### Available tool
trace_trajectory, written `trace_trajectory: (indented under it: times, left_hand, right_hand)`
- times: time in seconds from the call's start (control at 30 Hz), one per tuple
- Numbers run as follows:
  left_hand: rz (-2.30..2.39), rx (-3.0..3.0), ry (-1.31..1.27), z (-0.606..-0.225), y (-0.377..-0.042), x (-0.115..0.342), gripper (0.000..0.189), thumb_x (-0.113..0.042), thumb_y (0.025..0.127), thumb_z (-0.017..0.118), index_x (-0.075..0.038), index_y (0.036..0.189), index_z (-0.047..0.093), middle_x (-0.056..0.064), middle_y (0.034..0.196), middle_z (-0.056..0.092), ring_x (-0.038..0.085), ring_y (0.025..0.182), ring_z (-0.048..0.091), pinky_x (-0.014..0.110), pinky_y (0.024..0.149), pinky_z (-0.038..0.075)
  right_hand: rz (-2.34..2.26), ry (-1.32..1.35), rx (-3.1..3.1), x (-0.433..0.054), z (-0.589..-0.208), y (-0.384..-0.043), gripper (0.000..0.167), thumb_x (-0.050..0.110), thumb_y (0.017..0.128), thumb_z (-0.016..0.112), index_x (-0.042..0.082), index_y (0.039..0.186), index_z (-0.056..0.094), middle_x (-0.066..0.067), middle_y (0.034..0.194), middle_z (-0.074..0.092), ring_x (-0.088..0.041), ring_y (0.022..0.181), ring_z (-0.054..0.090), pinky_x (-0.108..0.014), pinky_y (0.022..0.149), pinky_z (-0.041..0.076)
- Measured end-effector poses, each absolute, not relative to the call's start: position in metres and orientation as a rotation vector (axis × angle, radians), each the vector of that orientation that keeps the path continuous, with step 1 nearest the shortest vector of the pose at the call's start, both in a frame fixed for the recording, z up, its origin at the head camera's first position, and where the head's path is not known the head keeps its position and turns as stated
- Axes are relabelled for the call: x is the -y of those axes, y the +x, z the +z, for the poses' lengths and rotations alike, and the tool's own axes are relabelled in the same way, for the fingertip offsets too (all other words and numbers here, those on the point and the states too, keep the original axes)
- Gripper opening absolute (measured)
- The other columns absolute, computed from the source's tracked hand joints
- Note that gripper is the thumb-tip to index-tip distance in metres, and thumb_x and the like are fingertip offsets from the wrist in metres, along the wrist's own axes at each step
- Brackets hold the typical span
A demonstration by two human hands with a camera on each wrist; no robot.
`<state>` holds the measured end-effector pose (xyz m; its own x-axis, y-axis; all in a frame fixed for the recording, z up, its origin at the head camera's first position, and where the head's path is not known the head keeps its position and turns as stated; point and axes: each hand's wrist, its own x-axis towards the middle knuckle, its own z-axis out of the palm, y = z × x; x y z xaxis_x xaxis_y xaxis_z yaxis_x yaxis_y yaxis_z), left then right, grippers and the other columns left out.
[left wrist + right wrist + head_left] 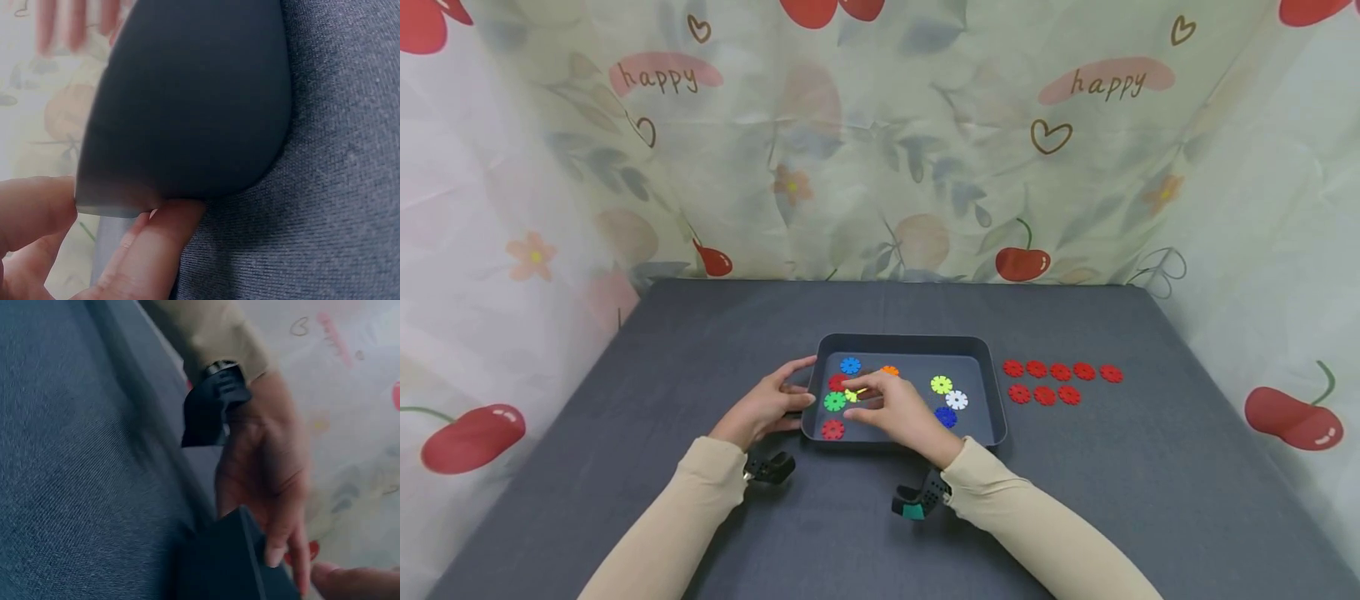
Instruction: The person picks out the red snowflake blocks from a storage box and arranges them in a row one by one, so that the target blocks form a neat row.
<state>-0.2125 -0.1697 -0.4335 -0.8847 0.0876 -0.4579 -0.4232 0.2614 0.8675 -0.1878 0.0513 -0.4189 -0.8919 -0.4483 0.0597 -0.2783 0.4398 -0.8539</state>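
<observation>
My left hand (769,406) is at the left end of a dark shallow tray (910,342), its fingertips touching the outer wall. The left wrist view shows these fingers (153,250) against the tray's corner (200,112). Over the tray's left half hovers my right hand (901,410), thumb and fingers apart. Below and between them shows a yellow notched disc (851,396), partly hidden; I see nothing held. Around it lie a green disc (835,401), a light blue disc (850,365), red discs (832,429) and an orange disc (890,371), partly covered.
In the tray's right half lie a yellow-green disc (941,384), a white disc (957,400) and a dark blue disc (946,417). Several red discs (1060,372) form two rows on the grey cloth right of the tray. A printed curtain (880,167) surrounds the table's back and sides.
</observation>
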Motion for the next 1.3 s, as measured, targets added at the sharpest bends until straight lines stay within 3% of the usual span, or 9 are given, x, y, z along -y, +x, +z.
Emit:
trace_trajectory:
  times: [0.17,0.47,0.87,1.3]
  left_hand:
    - [1.682,-2.107,-0.281,-0.434,-0.212,0.171,0.066,-0.005,0.095,0.059,-0.034,0.149,0.035,0.024,0.136,0.044,0.028,0.102,0.064,0.041,0.08,0.058]
    - [1.689,-2.111,-0.263,-0.433,-0.211,0.17,0.066,-0.004,0.095,0.058,-0.032,0.149,0.034,0.025,0.137,0.044,0.028,0.102,0.062,0.042,0.082,0.057]
    - [1.671,-2.121,-0.29,-0.432,-0.211,0.169,0.067,-0.005,0.094,0.06,-0.035,0.149,0.035,0.024,0.138,0.046,0.03,0.11,0.06,0.043,0.083,0.057]
    - [1.686,-2.114,-0.246,-0.434,-0.211,0.171,0.067,-0.004,0.095,0.059,-0.033,0.15,0.034,0.026,0.138,0.046,0.027,0.105,0.063,0.042,0.081,0.057]
  right_hand:
    - [-1.256,-0.628,-2.512,-0.038,-0.431,-0.199,0.041,0.017,0.082,0.078,0.006,0.12,0.068,-0.01,0.117,0.069,-0.024,0.1,0.067,-0.036,0.082,0.056]
    - [-1.105,-0.581,-2.547,-0.021,-0.441,-0.206,0.034,0.015,0.078,0.082,0.01,0.11,0.074,-0.005,0.108,0.072,-0.017,0.091,0.062,-0.031,0.084,0.054]
    - [-0.992,-0.65,-2.638,-0.013,-0.444,-0.207,0.022,0.007,0.075,0.082,0.012,0.096,0.077,-0.001,0.093,0.072,-0.012,0.081,0.059,-0.025,0.075,0.052]
    - [-1.097,-0.612,-2.623,-0.018,-0.445,-0.207,0.026,0.01,0.075,0.083,0.014,0.088,0.061,0.002,0.075,0.062,-0.009,0.065,0.055,-0.022,0.059,0.046]
